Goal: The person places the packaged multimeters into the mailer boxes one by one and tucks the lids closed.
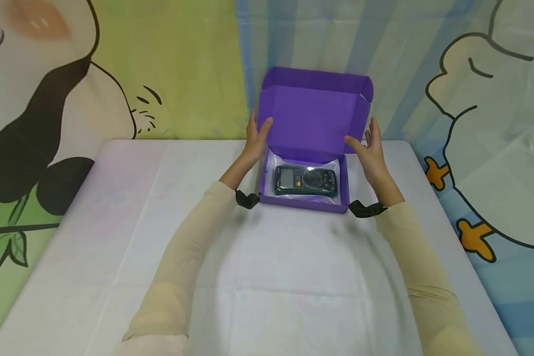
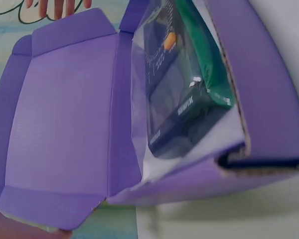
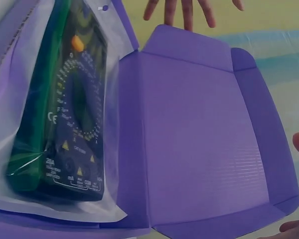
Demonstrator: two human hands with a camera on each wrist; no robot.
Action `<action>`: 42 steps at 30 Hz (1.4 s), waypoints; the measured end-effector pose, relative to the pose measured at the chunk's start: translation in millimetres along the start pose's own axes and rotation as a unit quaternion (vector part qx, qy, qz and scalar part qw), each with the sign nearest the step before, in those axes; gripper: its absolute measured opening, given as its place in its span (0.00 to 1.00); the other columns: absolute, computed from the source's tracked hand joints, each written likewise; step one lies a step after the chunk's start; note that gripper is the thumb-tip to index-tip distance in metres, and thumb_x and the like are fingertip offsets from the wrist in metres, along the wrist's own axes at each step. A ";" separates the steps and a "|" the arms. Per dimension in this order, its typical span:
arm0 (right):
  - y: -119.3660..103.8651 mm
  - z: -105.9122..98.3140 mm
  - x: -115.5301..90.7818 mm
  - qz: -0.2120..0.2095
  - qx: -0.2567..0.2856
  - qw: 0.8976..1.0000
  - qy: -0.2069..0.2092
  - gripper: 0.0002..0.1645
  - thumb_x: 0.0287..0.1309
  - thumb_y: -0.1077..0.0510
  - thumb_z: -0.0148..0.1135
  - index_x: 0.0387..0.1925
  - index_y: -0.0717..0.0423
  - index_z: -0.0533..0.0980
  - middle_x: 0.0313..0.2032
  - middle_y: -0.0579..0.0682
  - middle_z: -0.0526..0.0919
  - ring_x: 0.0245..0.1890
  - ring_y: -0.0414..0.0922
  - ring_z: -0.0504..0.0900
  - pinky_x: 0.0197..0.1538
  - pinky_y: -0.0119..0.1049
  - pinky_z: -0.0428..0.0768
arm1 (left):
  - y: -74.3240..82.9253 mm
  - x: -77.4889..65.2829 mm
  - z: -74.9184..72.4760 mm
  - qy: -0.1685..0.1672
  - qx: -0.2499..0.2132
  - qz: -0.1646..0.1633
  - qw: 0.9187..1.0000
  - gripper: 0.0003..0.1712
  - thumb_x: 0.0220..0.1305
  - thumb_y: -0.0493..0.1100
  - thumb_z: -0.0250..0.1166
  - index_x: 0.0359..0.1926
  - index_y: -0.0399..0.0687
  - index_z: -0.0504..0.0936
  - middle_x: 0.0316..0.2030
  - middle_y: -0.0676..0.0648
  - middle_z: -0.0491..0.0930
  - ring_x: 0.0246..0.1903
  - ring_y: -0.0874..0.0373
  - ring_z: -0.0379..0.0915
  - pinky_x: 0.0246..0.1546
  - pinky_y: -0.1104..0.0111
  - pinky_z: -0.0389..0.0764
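A purple cardboard box (image 1: 303, 204) stands on the table with its lid (image 1: 316, 116) raised at the back. Inside lies a black and green multimeter (image 1: 312, 182), wrapped in a clear plastic bag (image 3: 114, 211). Its dial and sockets show in the right wrist view, its screen end in the left wrist view. My left hand (image 1: 255, 140) is at the lid's left side, fingers straight and thumb spread. On the opposite side, my right hand (image 1: 373, 157) has its fingers extended, the thumb tip overlapping the lid's lower right edge in the head view.
A white cloth covers the table (image 1: 285, 296), whose back edge meets a cartoon-printed curtain (image 1: 169, 74). Black wrist straps (image 1: 366, 209) sit close to the box's front corners. Side flaps (image 3: 189, 47) stick out from the lid.
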State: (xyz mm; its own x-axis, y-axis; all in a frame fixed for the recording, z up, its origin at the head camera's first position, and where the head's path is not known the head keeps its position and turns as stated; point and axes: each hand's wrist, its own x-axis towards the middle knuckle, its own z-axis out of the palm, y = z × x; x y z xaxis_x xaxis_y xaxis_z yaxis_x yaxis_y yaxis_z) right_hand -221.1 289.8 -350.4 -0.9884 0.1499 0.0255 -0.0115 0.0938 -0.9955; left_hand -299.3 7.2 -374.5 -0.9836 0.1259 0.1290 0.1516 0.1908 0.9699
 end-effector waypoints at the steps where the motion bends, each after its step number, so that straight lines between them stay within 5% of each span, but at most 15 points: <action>1: -0.7 -0.1 1.4 0.003 0.006 1.000 -0.001 0.58 0.63 0.54 0.62 0.77 0.39 0.30 0.77 0.39 0.28 0.76 0.39 0.32 0.75 0.40 0.43 | 0.4 0.2 -1.2 -0.004 -0.012 -0.009 1.000 0.44 0.73 0.59 0.46 0.78 0.54 0.33 0.76 0.41 0.38 0.75 0.52 0.36 0.73 0.57 0.47; 11: -3.1 1.8 10.7 -0.008 0.077 0.997 -0.006 0.58 0.63 0.62 0.59 0.77 0.47 0.29 0.78 0.47 0.34 0.77 0.47 0.40 0.74 0.35 0.47 | 6.3 2.6 -15.8 -0.063 -0.035 -0.049 0.996 0.47 0.71 0.61 0.49 0.77 0.59 0.31 0.75 0.40 0.45 0.73 0.45 0.46 0.71 0.53 0.52; 17: -3.9 1.7 8.9 -0.020 0.089 0.996 -0.019 0.55 0.61 0.69 0.54 0.77 0.50 0.32 0.77 0.51 0.40 0.76 0.52 0.46 0.74 0.37 0.51 | 7.2 -0.6 -17.6 -0.062 -0.049 -0.042 0.996 0.48 0.69 0.55 0.55 0.78 0.56 0.37 0.70 0.41 0.57 0.68 0.47 0.58 0.69 0.57 0.58; 22: -4.9 1.6 5.6 -0.020 0.064 0.998 -0.018 0.54 0.58 0.73 0.50 0.78 0.48 0.36 0.77 0.51 0.43 0.75 0.54 0.50 0.71 0.39 0.57 | 7.4 -2.5 -17.2 -0.079 -0.060 -0.010 0.995 0.39 0.74 0.52 0.48 0.77 0.47 0.42 0.69 0.37 0.60 0.67 0.43 0.61 0.69 0.57 0.59; 28: -10.0 0.3 0.1 -0.018 0.025 0.999 -0.016 0.53 0.60 0.70 0.52 0.78 0.42 0.39 0.77 0.51 0.45 0.75 0.54 0.51 0.72 0.43 0.58 | 11.7 -2.2 -17.5 -0.105 -0.065 0.003 0.992 0.34 0.76 0.54 0.36 0.77 0.46 0.45 0.68 0.35 0.61 0.66 0.40 0.62 0.69 0.46 0.54; 34: -8.8 -5.4 -4.5 -0.010 0.025 1.000 -0.005 0.51 0.63 0.67 0.51 0.78 0.40 0.38 0.75 0.53 0.51 0.73 0.54 0.56 0.72 0.43 0.57 | 10.5 -4.0 -15.1 -0.102 -0.075 -0.009 0.992 0.37 0.76 0.58 0.32 0.77 0.54 0.33 0.68 0.37 0.63 0.66 0.43 0.63 0.67 0.39 0.51; 42: -6.9 -15.5 -14.1 -0.019 0.008 1.000 0.007 0.39 0.74 0.51 0.41 0.78 0.48 0.38 0.74 0.56 0.55 0.72 0.55 0.60 0.73 0.49 0.54 | 7.7 -8.4 -12.5 -0.106 -0.077 -0.004 0.991 0.37 0.75 0.59 0.29 0.77 0.56 0.30 0.66 0.36 0.65 0.66 0.42 0.64 0.66 0.38 0.53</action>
State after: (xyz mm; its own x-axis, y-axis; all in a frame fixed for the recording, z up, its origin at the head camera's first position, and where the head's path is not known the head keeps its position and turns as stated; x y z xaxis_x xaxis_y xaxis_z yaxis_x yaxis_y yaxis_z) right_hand -204.7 302.3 -342.5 -0.9850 0.1600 0.0646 -0.0515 0.0847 -0.9951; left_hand -291.1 -4.6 -365.5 -0.9396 0.3303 0.0897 0.1101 0.0437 0.9930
